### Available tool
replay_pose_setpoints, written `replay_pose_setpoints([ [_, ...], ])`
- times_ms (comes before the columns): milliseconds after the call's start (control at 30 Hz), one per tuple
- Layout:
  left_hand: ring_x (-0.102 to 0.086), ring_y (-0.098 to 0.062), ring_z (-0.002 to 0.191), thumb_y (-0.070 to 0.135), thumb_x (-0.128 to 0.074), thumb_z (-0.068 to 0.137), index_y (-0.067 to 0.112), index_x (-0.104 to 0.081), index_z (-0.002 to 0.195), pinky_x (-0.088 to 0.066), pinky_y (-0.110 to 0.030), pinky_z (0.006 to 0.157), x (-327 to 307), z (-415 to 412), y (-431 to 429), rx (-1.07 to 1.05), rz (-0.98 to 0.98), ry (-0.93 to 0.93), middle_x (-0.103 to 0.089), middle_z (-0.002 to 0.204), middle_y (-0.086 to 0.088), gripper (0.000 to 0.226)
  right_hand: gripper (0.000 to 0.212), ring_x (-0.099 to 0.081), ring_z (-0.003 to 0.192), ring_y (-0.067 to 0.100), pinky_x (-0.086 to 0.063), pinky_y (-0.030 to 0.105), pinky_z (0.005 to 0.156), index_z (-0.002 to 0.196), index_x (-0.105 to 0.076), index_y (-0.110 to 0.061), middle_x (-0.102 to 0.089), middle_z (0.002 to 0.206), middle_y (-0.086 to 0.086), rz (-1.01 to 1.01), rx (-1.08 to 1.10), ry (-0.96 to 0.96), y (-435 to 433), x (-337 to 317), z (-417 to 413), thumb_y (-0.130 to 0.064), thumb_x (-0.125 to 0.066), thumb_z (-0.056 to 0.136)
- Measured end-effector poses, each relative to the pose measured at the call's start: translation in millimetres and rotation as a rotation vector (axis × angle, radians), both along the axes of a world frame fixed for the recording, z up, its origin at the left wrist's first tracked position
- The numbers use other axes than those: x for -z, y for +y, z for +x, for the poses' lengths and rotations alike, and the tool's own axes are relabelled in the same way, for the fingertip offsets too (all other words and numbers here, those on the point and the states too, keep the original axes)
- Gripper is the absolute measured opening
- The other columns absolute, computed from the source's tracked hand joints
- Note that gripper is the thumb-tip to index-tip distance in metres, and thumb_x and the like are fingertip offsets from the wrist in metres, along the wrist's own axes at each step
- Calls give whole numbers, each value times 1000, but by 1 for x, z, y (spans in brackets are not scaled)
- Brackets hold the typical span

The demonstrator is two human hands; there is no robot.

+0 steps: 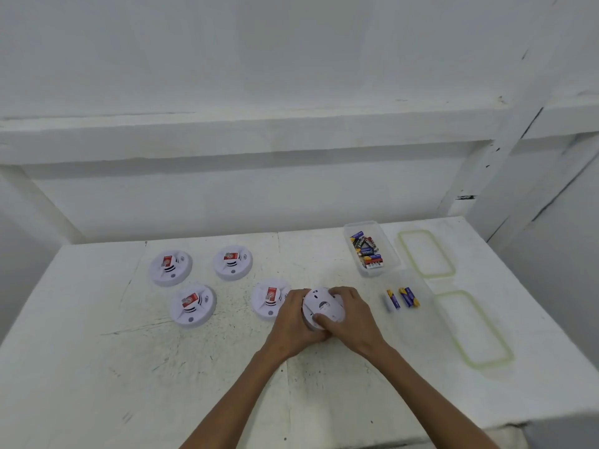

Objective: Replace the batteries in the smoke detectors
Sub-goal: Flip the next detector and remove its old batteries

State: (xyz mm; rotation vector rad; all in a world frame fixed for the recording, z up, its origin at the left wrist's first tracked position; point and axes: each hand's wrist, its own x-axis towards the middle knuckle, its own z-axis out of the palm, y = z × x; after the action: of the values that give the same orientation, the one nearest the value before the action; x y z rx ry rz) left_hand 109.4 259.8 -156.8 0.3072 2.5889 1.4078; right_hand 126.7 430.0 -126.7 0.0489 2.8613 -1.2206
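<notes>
Both hands hold one white smoke detector (324,306) just above the table, its back side facing up. My left hand (293,325) grips its left rim from below. My right hand (348,319) wraps its right side, thumb pressed on the back near the front edge. Several other white detectors with red labels lie face up to the left: one at the far left (170,266), another behind the middle (232,261), a third in front (193,304), and one (269,299) right beside my left hand. Three yellow-and-blue batteries (403,298) lie to the right.
A clear plastic box (390,254) holding several batteries stands at the back right. Another clear box (428,315) holds the three loose batteries. Two green-rimmed clear lids (424,254) (473,328) lie near the table's right edge. A white wall and ledge rise behind the white table (129,367).
</notes>
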Motion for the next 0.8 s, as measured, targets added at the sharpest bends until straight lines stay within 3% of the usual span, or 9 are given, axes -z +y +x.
replay_pose_setpoints([
  [133,-55,1,112,30,-94,64,25,-58,125,-46,-14,92,-7,10,-6,-19,44,80,-61,120,10,72,80,-52,108,12,-37,18,86,127,-53,-19,-55,127,-2,18,-4,9,-5,1,8,-67,-63,64],
  [367,-58,0,111,44,-90,58,27,-60,128,-51,-24,93,-7,12,-11,13,29,88,-64,119,14,77,77,-51,114,16,-35,20,89,132,-51,-18,-57,128,-1,25,12,5,-11,-2,14,-59,-64,69],
  [567,-60,5,106,38,-95,56,34,-58,123,-51,-16,88,-1,18,-11,-21,46,83,-62,114,24,77,81,-51,117,17,-35,20,92,136,-50,-17,-58,131,0,49,-16,-10,-13,-4,17,-59,-64,68],
  [800,-61,3,101,40,-93,54,34,-58,117,-47,-9,83,3,23,-8,-61,85,118,-63,109,22,72,90,-53,118,22,-32,20,94,135,-51,-11,-59,130,5,113,-97,-51,-11,-10,11,-66,-55,64],
])
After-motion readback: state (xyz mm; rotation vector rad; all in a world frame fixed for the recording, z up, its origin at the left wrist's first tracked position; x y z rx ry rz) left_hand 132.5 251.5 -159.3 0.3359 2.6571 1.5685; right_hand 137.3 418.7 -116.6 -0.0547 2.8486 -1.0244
